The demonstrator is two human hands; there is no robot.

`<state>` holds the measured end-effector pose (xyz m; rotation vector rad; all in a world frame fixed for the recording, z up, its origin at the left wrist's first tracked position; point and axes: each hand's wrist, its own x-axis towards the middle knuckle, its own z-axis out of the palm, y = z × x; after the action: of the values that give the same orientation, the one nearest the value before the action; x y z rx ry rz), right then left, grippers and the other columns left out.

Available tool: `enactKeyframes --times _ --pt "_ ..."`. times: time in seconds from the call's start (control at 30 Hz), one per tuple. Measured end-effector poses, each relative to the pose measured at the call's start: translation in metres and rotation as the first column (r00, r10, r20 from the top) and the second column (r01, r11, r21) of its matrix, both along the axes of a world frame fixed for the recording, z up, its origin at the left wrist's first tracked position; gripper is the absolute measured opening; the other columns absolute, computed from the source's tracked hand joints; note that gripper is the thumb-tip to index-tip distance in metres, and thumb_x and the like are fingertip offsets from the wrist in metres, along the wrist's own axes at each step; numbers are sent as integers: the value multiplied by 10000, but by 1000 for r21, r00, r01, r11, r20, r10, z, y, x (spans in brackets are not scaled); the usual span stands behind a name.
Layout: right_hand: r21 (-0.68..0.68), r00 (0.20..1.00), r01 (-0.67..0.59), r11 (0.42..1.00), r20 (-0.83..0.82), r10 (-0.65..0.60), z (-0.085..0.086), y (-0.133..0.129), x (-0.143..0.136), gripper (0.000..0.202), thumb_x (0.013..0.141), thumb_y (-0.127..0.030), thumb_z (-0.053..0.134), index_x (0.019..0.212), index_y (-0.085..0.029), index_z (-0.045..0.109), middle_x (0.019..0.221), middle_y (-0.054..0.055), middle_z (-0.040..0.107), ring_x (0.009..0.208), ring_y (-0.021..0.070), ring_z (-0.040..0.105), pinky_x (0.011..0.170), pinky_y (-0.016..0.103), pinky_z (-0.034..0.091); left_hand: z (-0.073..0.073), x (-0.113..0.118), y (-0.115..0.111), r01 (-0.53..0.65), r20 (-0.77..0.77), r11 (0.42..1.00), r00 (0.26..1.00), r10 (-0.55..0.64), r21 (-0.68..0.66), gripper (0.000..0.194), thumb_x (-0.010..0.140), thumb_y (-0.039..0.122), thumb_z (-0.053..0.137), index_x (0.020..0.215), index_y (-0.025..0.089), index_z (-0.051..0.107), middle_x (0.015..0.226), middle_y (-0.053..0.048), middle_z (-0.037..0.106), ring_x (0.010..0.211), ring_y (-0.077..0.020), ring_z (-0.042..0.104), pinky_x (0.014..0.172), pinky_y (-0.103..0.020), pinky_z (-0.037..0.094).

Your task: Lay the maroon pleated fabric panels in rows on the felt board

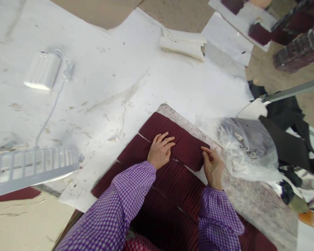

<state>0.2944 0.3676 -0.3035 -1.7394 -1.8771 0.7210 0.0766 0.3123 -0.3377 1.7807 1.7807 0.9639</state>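
Observation:
Rows of overlapping dark maroon pieces [170,177], flat and leather-like, lie on a mottled grey board [251,188] in front of me. My left hand [161,150] rests on the far row with its fingers spread. At the right end of that row, my right hand [212,164] pinches the edge of one smooth maroon piece [189,151] between thumb and fingers. This piece lies largely flat across the row. Both forearms wear purple checked sleeves, and they cover part of the nearer rows.
A clear plastic bag [248,150] lies right of the board, beside black scraps [288,136]. White folded pieces [183,43] sit farther back. At left are a white box-shaped device [43,69] with a cord and a slatted white fixture [34,167]. Maroon stacks [300,52] stand far right.

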Motion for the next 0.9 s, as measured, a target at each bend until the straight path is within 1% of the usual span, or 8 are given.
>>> enactKeyframes --times 0.13,0.23,0.37,0.63,0.7,0.8,0.83,0.9 --pt "43 998 -35 998 62 33 2 1 -2 290 846 -302 477 952 -138 690 807 51 596 745 196 555 736 365 458 1 1 0 -8 2 1000 1000 8 3 281 804 94 511 1020 216 643 1227 2 639 1294 -201 400 1114 -456 294" --pt "61 995 -44 997 92 39 2 0 -2 303 856 -300 463 953 -126 691 793 49 585 719 186 543 717 350 454 1 1 0 -8 8 1000 1000 8 9 191 843 237 546 1003 216 647 1217 -17 645 1289 -223 414 1099 -480 306" --pt "75 992 -50 996 122 41 1 -2 -4 317 868 -318 457 951 -120 690 774 43 571 688 178 526 678 334 446 0 1 1 -3 12 1000 1000 3 11 248 812 377 609 998 218 649 1215 -37 646 1283 -248 426 1090 -502 309" --pt "105 976 -50 993 214 27 -6 -6 -4 337 871 -354 464 945 -125 699 792 61 588 660 179 526 673 347 462 -1 0 0 4 8 1000 1000 -4 10 206 807 245 616 1009 216 641 1227 -21 639 1294 -236 411 1099 -483 301" --pt "140 966 -21 990 258 -16 -6 -8 -4 334 844 -381 522 971 -129 700 962 119 602 770 216 549 765 414 456 -1 0 0 6 11 1000 1000 -6 9 208 806 240 616 1011 214 639 1229 -19 638 1292 -237 412 1100 -481 298" --pt "218 936 -21 976 347 -57 -3 -10 -11 320 823 -371 583 1047 -164 683 1303 164 488 1052 304 515 933 525 365 -1 0 0 7 23 1000 1000 -7 9 202 809 247 613 1007 218 638 1232 -15 636 1291 -239 413 1103 -479 292" --pt "220 937 -64 973 349 -17 -3 -10 -16 303 849 -348 559 1072 -177 672 1341 149 476 1120 303 495 967 519 352 -1 0 0 6 28 1000 1000 -7 9 198 814 254 607 1007 221 636 1228 -14 639 1293 -238 412 1105 -479 290" --pt "173 940 -195 965 313 134 -6 -12 -31 315 923 -295 445 1155 -180 624 1355 125 499 1218 259 466 1014 461 360 -2 -1 0 -1 41 1000 999 0 11 220 848 263 560 1055 221 618 1232 -18 637 1295 -224 414 1106 -467 295"
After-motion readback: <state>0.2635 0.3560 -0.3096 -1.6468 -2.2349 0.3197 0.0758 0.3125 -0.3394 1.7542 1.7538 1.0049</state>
